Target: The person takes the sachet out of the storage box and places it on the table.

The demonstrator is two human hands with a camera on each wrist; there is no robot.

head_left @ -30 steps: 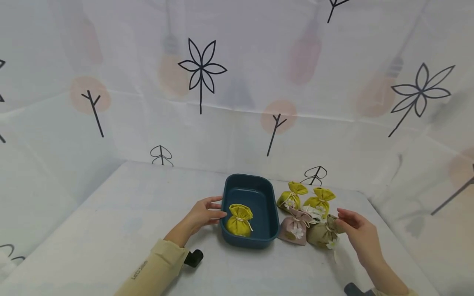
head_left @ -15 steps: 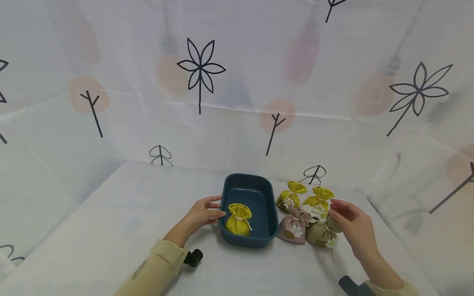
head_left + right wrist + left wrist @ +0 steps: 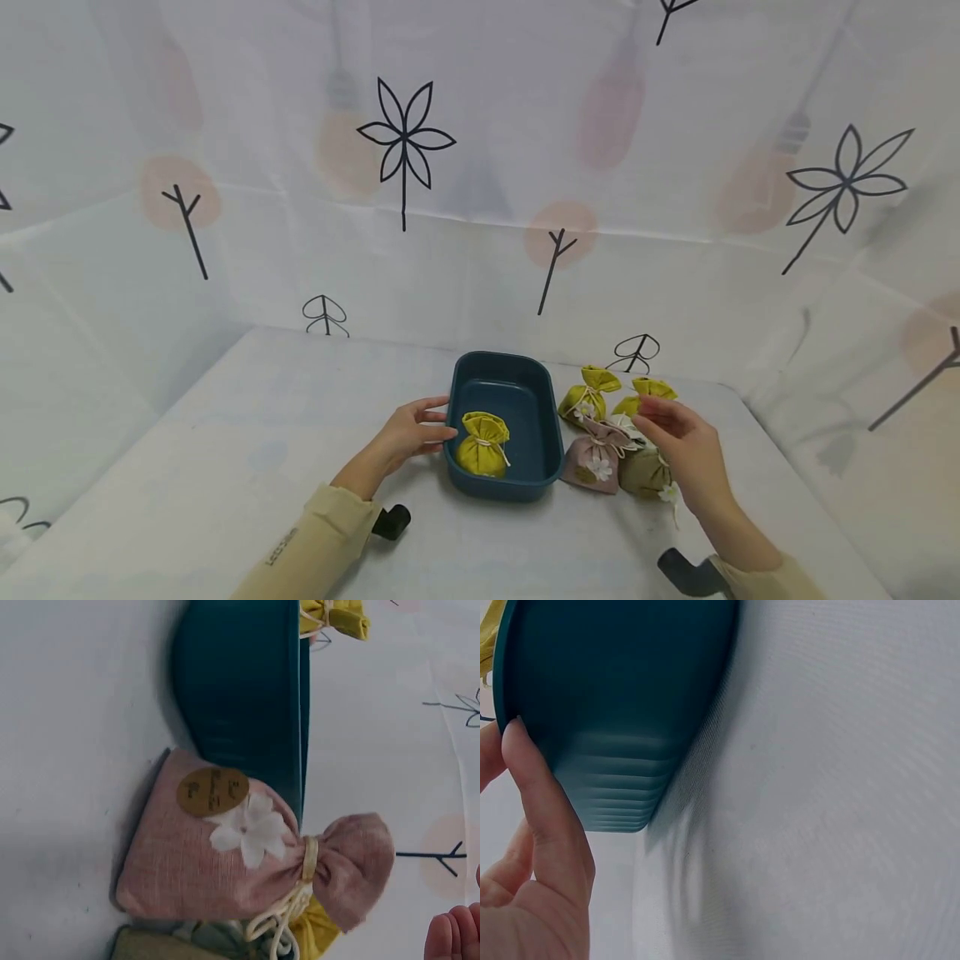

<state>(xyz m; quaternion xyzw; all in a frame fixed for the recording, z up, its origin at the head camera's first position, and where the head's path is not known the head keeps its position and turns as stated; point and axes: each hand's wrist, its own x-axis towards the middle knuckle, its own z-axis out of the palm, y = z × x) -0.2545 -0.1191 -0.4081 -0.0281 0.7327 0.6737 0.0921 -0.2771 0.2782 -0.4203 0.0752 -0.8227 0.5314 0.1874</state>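
Observation:
A dark teal plastic box (image 3: 504, 492) sits mid-table with a yellow drawstring pouch (image 3: 483, 450) inside it. My left hand (image 3: 401, 433) pinches the box's left rim; in the left wrist view fingers (image 3: 544, 795) lie along the outer wall. My right hand (image 3: 686, 454) hovers over the pouches right of the box, fingers loosely bent around nothing. Below and left of it are a pink pouch (image 3: 210, 855) with a white flower and an olive pouch (image 3: 643, 473). Behind are two yellow pouches (image 3: 596, 387), one partly hidden by my right hand, and a whitish pouch, mostly covered.
White cloth covers the table (image 3: 225, 467), and a printed curtain (image 3: 480, 275) hangs behind it. The pink pouch stands against the box's right side. Dark camera mounts (image 3: 392, 523) show beside both wrists.
My right hand has moved left, off the olive pouch's neck, to above the middle of the pouch group. The left hand and the box have stayed in place.

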